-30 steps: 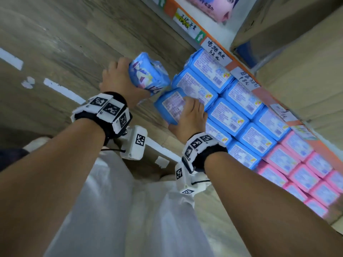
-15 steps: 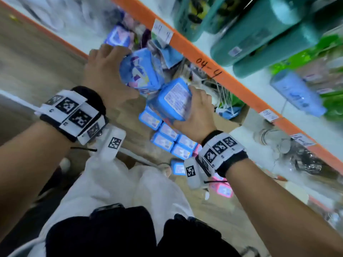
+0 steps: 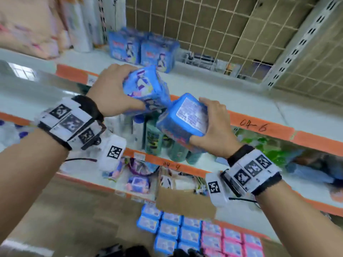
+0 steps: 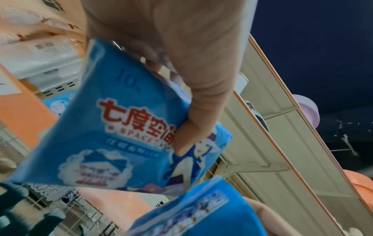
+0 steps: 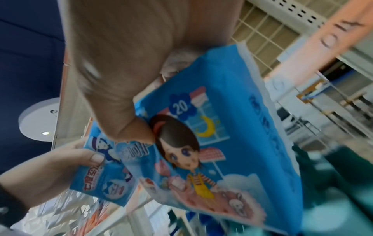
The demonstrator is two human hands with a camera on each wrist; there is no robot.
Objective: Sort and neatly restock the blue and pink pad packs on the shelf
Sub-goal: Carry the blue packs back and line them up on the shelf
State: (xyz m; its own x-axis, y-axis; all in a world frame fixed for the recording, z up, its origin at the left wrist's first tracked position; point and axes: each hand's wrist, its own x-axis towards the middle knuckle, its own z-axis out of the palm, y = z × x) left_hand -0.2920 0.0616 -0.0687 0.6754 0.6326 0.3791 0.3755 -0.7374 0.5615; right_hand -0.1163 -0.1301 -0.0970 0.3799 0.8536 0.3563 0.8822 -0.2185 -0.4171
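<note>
Left hand [image 3: 111, 89] grips a soft blue pack [image 3: 146, 89], thumb on its printed face: red characters, cartoon figure, "10". Right hand [image 3: 213, 130] clasps a thicker blue pack [image 3: 183, 117], white label panel up, cartoon girl and "20" on the front. Both are held touching in front of the upper shelf [image 3: 232, 86], where two blue packs [image 3: 143, 49] stand upright.

Blue pack [image 3: 146, 89] with cartoon figure, blue pack [image 3: 182, 117] with white printed label, orange shelf edge [image 3: 259, 125]
</note>
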